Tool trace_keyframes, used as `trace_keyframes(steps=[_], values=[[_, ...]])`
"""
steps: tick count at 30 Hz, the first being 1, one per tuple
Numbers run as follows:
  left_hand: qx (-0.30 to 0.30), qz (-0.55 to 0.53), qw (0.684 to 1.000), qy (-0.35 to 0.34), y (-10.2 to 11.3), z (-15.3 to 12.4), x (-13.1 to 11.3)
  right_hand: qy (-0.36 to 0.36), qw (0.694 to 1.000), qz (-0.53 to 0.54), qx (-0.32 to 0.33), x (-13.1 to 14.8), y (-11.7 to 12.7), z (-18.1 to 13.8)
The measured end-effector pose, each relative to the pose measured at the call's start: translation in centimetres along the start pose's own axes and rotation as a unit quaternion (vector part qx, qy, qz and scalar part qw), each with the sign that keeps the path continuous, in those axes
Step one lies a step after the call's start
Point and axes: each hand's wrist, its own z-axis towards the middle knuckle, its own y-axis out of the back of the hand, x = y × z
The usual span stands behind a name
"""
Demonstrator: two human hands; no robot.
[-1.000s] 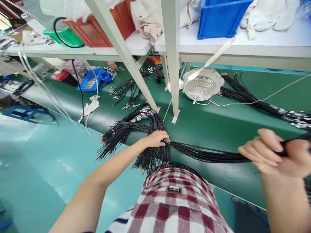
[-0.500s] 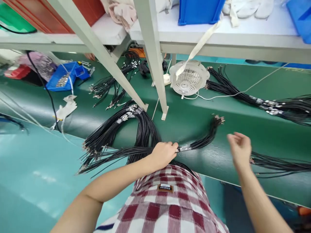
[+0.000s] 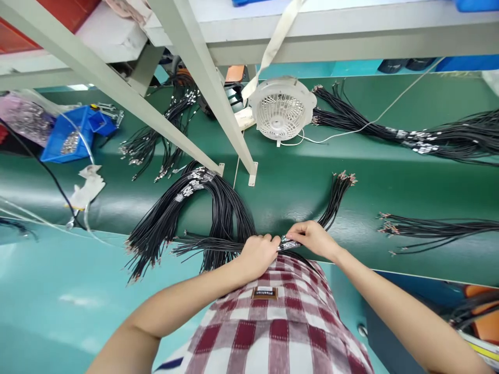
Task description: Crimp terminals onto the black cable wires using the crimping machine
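Observation:
My left hand [image 3: 260, 255] is wrapped around a bundle of black cables [image 3: 334, 200] at the table's near edge, just in front of the apron. My right hand [image 3: 315, 239] has thumb and fingers pinched together on the same bundle, beside the silvery-white labels [image 3: 289, 245] at its middle. Bare copper-coloured ends fan out on the far right of the bundle, and its other ends trail left past my left hand. A thicker, bent bundle of black cables [image 3: 234, 208] lies under and left of it, partly over the edge.
A white fan [image 3: 281, 109] stands behind, beside two slanting shelf posts [image 3: 234, 124]. More cable bundles lie at the back right [image 3: 421, 137], at the right [image 3: 440, 228] and at the back left [image 3: 163, 135]. A blue bin [image 3: 72, 137] holds small metal parts.
My right hand has come left from above the table onto the bundle and closed there. My left hand keeps its hold. The view has shifted, with the shelf moving up and left.

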Motion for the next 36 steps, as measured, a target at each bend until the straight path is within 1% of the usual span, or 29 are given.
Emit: trace_keyframes(steps=[2,3,4,6,7,9,10,11,12,13,15,17,18,19,20,21,22,23,24,25,26,27,28,29,31,32,34,35,36], values=[[0.003,-0.013,1.000,-0.006,-0.3,-0.1,-0.2,-0.043,0.998,-0.032,0.043,0.0,-0.1,1.3],[0.003,-0.020,1.000,-0.010,-0.3,-0.2,-0.3,-0.059,0.996,-0.044,0.053,0.1,0.2,2.1],[0.001,-0.028,1.000,-0.012,-0.2,-0.2,-0.3,-0.072,0.995,-0.052,0.048,0.1,0.7,2.8],[-0.008,-0.048,0.999,-0.013,0.3,-0.3,-0.1,-0.093,0.993,-0.066,0.000,0.2,2.3,3.2],[-0.013,-0.062,0.998,-0.012,0.7,-0.3,0.1,-0.100,0.992,-0.075,-0.031,0.2,3.3,2.7],[-0.023,-0.098,0.995,-0.009,1.6,-0.2,0.7,-0.090,0.989,-0.068,-0.099,0.2,4.8,0.4],[-0.027,-0.117,0.993,-0.008,2.1,-0.1,1.0,-0.076,0.988,-0.051,-0.126,0.1,5.0,-1.1],[-0.030,-0.132,0.991,-0.007,2.5,0.1,1.2,-0.041,0.982,0.029,-0.183,0.0,4.8,-2.6],[-0.034,-0.149,0.988,-0.007,2.9,0.2,1.4,-0.015,0.973,0.110,-0.203,-0.2,4.1,-3.8],[-0.038,-0.170,0.985,-0.008,3.2,0.3,1.6,-0.011,0.964,0.178,-0.199,-0.4,3.1,-4.5],[-0.045,-0.225,0.973,-0.014,3.7,0.6,1.8,-0.013,0.950,0.281,-0.136,-0.7,0.3,-4.6],[-0.045,-0.278,0.959,-0.023,4.1,0.9,1.8,0.025,0.924,0.344,-0.165,-0.6,-2.1,-3.4],[-0.043,-0.294,0.955,-0.026,4.3,1.1,1.8,0.045,0.916,0.364,-0.165,-0.3,-2.7,-2.9],[-0.038,-0.292,0.955,-0.028,4.4,1.2,1.8,0.053,0.914,0.371,-0.155,0.1,-2.9,-2.7],[-0.034,-0.278,0.960,-0.029,4.5,1.3,1.8,0.052,0.920,0.362,-0.138,0.6,-2.7,-2.8],[-0.029,-0.257,0.965,-0.029,4.5,1.3,1.6,0.044,0.935,0.332,-0.118,1.2,-2.1,-3.3],[-0.025,-0.235,0.971,-0.029,4.4,1.3,1.4,0.034,0.953,0.281,-0.107,1.8,-1.2,-3.9],[-0.021,-0.214,0.976,-0.029,4.3,1.3,1.1,0.031,0.970,0.207,-0.121,2.5,-0.2,-4.5],[-0.018,-0.196,0.980,-0.031,4.1,1.1,0.7,0.036,0.983,0.112,-0.141,3.1,0.8,-4.8],[-0.017,-0.185,0.982,-0.033,3.8,0.9,0.2,0.036,0.985,0.019,-0.167,3.6,1.8,-4.8],[-0.017,-0.175,0.984,-0.036,3.6,0.7,-0.3,0.025,0.982,-0.055,-0.179,3.9,2.7,-4.3],[-0.019,-0.162,0.986,-0.039,3.5,0.4,-0.8,-0.002,0.981,-0.098,-0.169,4.0,3.6,-3.4],[-0.022,-0.148,0.988,-0.041,3.4,0.2,-1.2,-0.041,0.983,-0.114,-0.135,3.8,4.3,-2.3],[-0.025,-0.140,0.989,-0.040,3.4,-0.1,-1.5,-0.060,0.984,-0.115,-0.120,3.4,5.0,-1.1],[-0.026,-0.158,0.986,-0.038,3.8,-0.4,-1.6,-0.083,0.983,-0.112,-0.119,1.9,6.3,0.7],[-0.023,-0.186,0.982,-0.038,4.0,-0.5,-1.4,-0.093,0.979,-0.112,-0.141,0.9,6.8,1.0],[-0.018,-0.262,0.964,-0.038,4.6,-0.5,-0.8,-0.105,0.964,-0.093,-0.225,-1.4,7.7,0.4],[-0.018,-0.299,0.953,-0.038,4.9,-0.4,-0.4,-0.102,0.945,-0.046,-0.306,-2.7,7.9,-0.5],[-0.020,-0.331,0.943,-0.037,5.1,-0.3,0.0,-0.083,0.926,0.023,-0.367,-3.9,8.1,-1.5]])
